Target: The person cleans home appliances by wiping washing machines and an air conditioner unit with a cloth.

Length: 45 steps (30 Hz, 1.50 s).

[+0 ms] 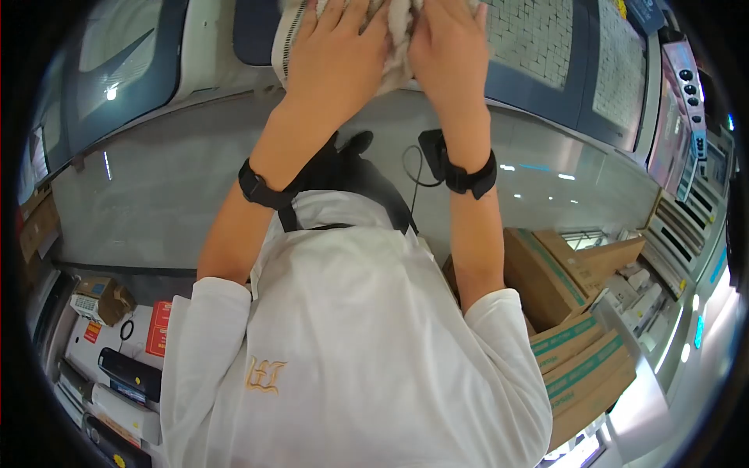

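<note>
A whitish cloth (399, 48) with dark stitching along its left edge lies at the top middle of the head view, at the near edge of a grey-blue counter (538, 93). On its left part rests my left hand (335, 58), palm down, with the fingers spread apart. My right hand (449, 51) is beside it on the cloth's right part; its thumb points up and its fingertips are cut off by the frame's top edge. A fold of cloth rises between the two hands. Both wrists wear black straps.
Cardboard boxes (581, 382) with green tape are stacked at the lower right. A shelf (90, 355) at the lower left holds a small box (101, 300) and dark cases (131, 374). A black cable (416, 183) hangs near the right wrist. Grey floor (172, 183) shows below the counter.
</note>
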Motion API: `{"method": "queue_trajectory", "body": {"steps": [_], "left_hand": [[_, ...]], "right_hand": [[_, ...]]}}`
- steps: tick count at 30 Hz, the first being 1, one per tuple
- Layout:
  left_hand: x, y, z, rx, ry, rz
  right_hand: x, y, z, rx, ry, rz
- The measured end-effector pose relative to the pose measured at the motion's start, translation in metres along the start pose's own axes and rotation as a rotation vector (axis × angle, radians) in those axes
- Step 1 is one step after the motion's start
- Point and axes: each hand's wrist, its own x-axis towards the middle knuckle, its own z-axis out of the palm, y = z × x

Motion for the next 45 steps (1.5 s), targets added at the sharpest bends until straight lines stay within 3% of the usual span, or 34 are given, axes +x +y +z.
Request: {"method": "queue_trajectory", "body": {"steps": [2, 3, 6, 11, 14, 20, 26, 29, 33, 36, 40, 42, 43, 45], "left_hand": [[-0.011, -0.014, 0.006, 0.032, -0.028, 0.029], [-0.019, -0.020, 0.002, 0.010, -0.041, 0.032], [-0.036, -0.039, -0.012, -0.088, -0.068, 0.062], [-0.004, -0.070, -0.008, -0.343, -0.045, 0.073], [0.004, -0.067, -0.001, -0.167, 0.068, 0.122], [-0.009, -0.057, -0.010, -0.144, 0.042, 0.085], [0.014, -0.097, -0.008, -0.204, -0.045, 0.352], [0.037, -0.113, -0.006, -0.266, -0.143, 0.287], [0.029, -0.116, 0.019, -0.069, 0.078, 0.177], [-0.005, -0.104, -0.004, -0.063, -0.021, 0.129], [0.006, -0.125, 0.004, -0.034, -0.092, 0.214], [0.040, -0.157, 0.028, 0.089, -0.072, 0.280], [0.058, -0.174, 0.041, 0.172, -0.032, 0.305], [0.103, -0.170, 0.024, 0.015, -0.222, 0.133]], "right_hand": [[-0.017, -0.010, 0.008, 0.096, -0.122, 0.064], [-0.028, -0.009, 0.008, 0.097, -0.054, 0.025], [-0.046, 0.002, -0.020, 0.043, -0.128, 0.100], [-0.030, 0.008, -0.008, -0.050, -0.025, 0.101], [-0.008, -0.011, 0.001, -0.060, 0.053, 0.097], [-0.039, -0.005, -0.003, -0.023, -0.026, 0.171], [-0.030, 0.036, -0.023, -0.120, -0.119, 0.091], [-0.003, 0.049, -0.009, -0.156, -0.162, 0.038], [0.014, 0.010, 0.019, -0.140, -0.261, -0.142], [0.001, -0.017, -0.012, -0.052, -0.376, -0.229], [0.027, 0.044, -0.008, -0.273, -0.419, -0.386], [0.073, 0.085, 0.017, -0.470, -0.481, -0.337], [0.098, 0.095, 0.032, -0.405, -0.435, -0.294], [0.132, 0.087, 0.035, -0.266, -0.421, -0.165]]}}
